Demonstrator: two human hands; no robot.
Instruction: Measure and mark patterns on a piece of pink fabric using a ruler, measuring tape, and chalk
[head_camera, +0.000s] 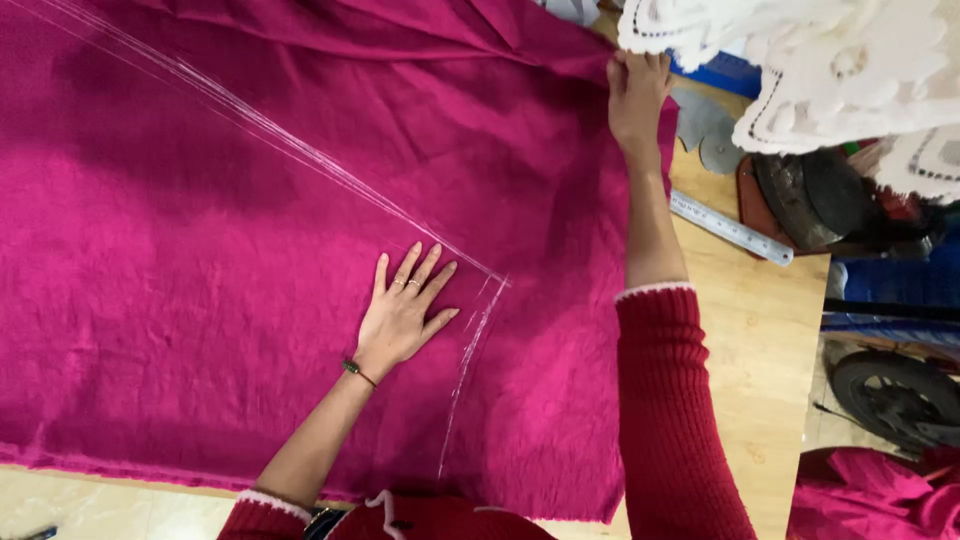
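1. Partly hidden, the magenta cloth (200, 260) runs off the picture's left and top edges, so its full extent cannot be told; its near hem lies just below the left wrist, along the wooden table (760, 340).
2. Beyond the right hand, white lace fabric (830, 70) covers the table's far corner and hides what lies beneath; the dark, rounded iron-like object (810, 195) to the right of that forearm is hard to make out.
3. Left hand (400, 315): fingers spread, palm pressed flat on the cloth, holding nothing.
4. Right hand (637, 90): arm stretched out, fingers curled over the cloth's far right edge, gripping it; the fingertips are tucked out of sight.
5. White chalk lines (300, 150) cross the cloth on a long diagonal, from far left of the left hand to just right of its fingertips; there a shorter line (462, 380) turns and runs back toward the person, passing right of the left hand.
6. A metal ruler (730, 228) lies on the table right of the right forearm, slanted, its long axis roughly parallel to the chalk diagonal.
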